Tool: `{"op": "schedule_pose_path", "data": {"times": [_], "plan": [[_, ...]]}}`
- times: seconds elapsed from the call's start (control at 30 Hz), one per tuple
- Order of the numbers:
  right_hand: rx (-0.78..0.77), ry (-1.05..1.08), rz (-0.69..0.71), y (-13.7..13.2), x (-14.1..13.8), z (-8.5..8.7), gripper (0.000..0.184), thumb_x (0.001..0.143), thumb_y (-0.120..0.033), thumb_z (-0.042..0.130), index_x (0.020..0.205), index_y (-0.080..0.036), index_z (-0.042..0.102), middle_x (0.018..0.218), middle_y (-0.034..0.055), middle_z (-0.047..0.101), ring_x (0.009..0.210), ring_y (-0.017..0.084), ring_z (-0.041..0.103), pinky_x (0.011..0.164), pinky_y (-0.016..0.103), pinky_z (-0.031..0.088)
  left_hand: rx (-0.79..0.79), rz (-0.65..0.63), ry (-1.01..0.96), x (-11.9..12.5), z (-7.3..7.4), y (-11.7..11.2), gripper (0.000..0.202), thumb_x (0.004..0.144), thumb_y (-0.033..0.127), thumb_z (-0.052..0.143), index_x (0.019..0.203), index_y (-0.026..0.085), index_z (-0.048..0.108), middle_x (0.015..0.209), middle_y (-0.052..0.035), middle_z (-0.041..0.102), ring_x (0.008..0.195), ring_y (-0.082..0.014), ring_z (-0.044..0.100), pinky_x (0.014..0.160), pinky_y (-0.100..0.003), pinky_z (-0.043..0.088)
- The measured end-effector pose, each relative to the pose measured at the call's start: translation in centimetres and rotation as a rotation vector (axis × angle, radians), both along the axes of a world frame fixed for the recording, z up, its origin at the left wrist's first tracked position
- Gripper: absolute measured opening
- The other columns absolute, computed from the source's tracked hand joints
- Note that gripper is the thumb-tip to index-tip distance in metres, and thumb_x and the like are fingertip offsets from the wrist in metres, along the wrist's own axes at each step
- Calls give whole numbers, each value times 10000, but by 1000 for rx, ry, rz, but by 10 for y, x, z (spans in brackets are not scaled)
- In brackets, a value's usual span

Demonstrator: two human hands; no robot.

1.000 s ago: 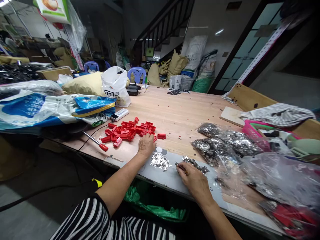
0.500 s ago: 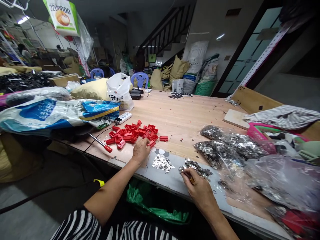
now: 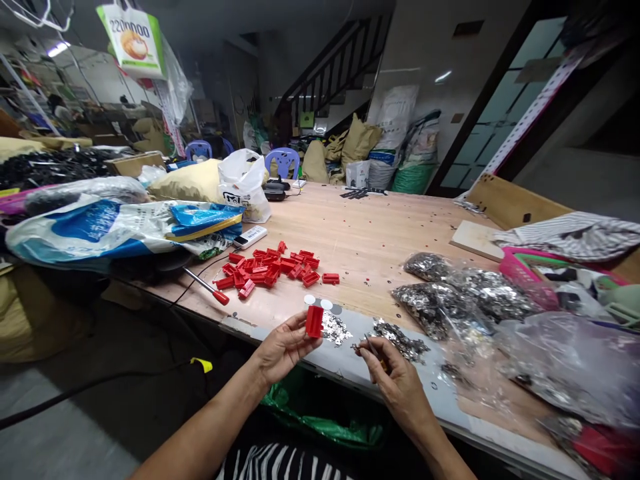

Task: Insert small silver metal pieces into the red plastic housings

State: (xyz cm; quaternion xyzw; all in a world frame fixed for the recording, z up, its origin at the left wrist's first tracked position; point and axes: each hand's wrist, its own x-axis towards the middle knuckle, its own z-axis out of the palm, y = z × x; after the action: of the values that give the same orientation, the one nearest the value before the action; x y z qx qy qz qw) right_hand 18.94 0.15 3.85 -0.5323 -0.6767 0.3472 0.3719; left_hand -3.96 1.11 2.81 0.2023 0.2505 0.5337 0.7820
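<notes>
Held up in my left hand (image 3: 285, 347), between thumb and fingers, is a red plastic block (image 3: 315, 322) with a recess in its face. My right hand (image 3: 393, 370) pinches a small tool (image 3: 371, 345) with a thin dark shaft and an orange-yellow part; a tiny dark metal piece (image 3: 357, 349) shows by the fingertips. Behind the left hand's block lies a pile of shiny silver metal pieces (image 3: 337, 330). A pile of darker metal pieces (image 3: 405, 340) sits just past my right hand. Farther left on the table, several red plastic blocks (image 3: 270, 267) lie heaped.
Clear bags of metal pieces (image 3: 430, 307) lie on the right, near a pink basket (image 3: 525, 270). A red-tipped metal lever (image 3: 215, 293) juts out at the left edge. Under the table edge hangs a green bag (image 3: 320, 423). Blue-and-white sacking (image 3: 110, 230) covers the left side.
My left hand has taken a red block from the heap's near edge and brought it toward me, raised. The right hand has lifted slightly from the dark metal pile, with its tool now showing more.
</notes>
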Motion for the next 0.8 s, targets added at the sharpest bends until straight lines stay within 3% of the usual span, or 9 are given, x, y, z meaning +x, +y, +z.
{"op": "schedule_pose_path", "data": {"times": [0.3, 0.53, 0.67, 0.8], "plan": [[38, -51, 44, -10, -7, 7, 266, 876, -436, 514, 926, -193, 608, 698, 8, 606, 542, 119, 484, 502, 219, 403, -49, -54, 18, 13, 4, -4, 313, 797, 262, 679, 1055, 131, 560, 1007, -99, 671, 864, -199, 694, 809, -298, 553], [82, -35, 22, -14, -17, 15, 258, 868, -431, 530, 918, -190, 611, 725, 17, 630, 560, 117, 513, 508, 212, 414, -7, -116, -4, 14, 10, -10, 460, 802, 274, 674, 1222, 209, 497, 930, -49, 662, 849, -175, 692, 810, -302, 547], [120, -37, -5, -16, -22, 25, 239, 869, -413, 530, 916, -194, 612, 741, 27, 656, 576, 127, 555, 524, 218, 437, 2, -128, 7, 15, 13, -14, 439, 741, 246, 732, 1133, 189, 542, 959, -47, 658, 886, -204, 686, 852, -357, 524], [210, -95, -25, -18, -26, 33, 207, 869, -387, 525, 895, -204, 617, 772, 36, 679, 585, 134, 572, 570, 233, 459, 95, -46, 73, 16, 14, -16, 423, 679, 156, 770, 1022, 194, 525, 945, -29, 673, 907, -202, 674, 858, -366, 501]]}}
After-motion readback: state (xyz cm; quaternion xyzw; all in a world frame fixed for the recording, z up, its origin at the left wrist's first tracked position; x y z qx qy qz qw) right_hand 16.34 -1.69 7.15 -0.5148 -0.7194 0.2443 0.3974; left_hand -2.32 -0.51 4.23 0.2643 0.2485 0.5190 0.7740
